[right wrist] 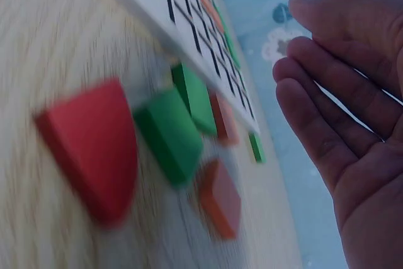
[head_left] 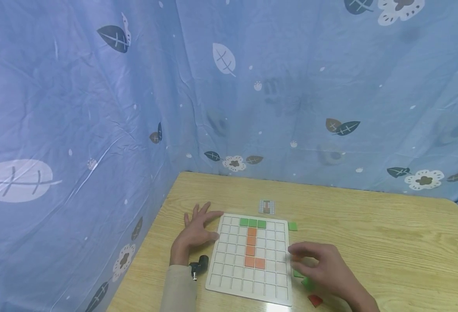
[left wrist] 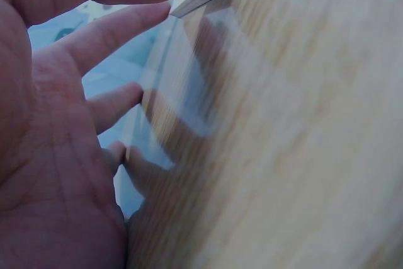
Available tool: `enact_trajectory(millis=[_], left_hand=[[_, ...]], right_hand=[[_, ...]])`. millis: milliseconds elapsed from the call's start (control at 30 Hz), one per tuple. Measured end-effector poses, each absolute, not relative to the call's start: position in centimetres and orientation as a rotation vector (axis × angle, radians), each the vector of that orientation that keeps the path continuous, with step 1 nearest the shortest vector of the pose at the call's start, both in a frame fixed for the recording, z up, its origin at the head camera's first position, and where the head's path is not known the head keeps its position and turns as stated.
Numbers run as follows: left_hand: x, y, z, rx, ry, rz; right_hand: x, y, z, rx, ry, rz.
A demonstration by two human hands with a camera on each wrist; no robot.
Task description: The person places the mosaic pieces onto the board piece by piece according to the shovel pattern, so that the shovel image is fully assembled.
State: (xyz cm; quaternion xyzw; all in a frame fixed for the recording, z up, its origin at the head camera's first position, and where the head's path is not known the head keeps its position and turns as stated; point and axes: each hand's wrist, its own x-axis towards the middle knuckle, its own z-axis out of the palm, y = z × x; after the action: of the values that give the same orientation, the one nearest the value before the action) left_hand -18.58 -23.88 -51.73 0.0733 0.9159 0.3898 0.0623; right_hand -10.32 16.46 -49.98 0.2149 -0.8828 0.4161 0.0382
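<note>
Nearest, right of the board: a red piece with one curved edge, then loose green blocks and orange blocks, all on the wood-grain table. Right hand above some of these, near the board's right edge; fingers bent, thumb apart from them, no piece seen between. Board flat, pale, round-cornered, gridded into square cells. In the cells: four orange tiles in a column, a fifth right of the nearest; three green tiles in the farthest row, the middle one heading the column. Left hand at the board's left side, fingers spread, thumb and index tip touching its edge. Lone green tile just beside the far right corner. Beyond the board, small printed card; behind all, blue curtain, leaf-and-flower print, creased.
</note>
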Motion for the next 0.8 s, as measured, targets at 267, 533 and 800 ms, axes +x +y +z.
enact_trajectory(millis=[267, 533, 800], left_hand=[[-18.5, -23.8, -51.7, 0.221, 2.765, 1.187], [-18.5, -23.9, -51.7, 0.222, 2.766, 1.183], [-18.6, -23.9, -51.8, 0.221, 2.770, 1.174]], right_hand=[[-10.3, 19.1, -50.7, 0.629, -2.715, 1.256], [-10.1, 20.5, -51.5, 0.606, -2.744, 1.229], [-9.6, 21.3, -52.0, 0.549, -2.881, 1.264]])
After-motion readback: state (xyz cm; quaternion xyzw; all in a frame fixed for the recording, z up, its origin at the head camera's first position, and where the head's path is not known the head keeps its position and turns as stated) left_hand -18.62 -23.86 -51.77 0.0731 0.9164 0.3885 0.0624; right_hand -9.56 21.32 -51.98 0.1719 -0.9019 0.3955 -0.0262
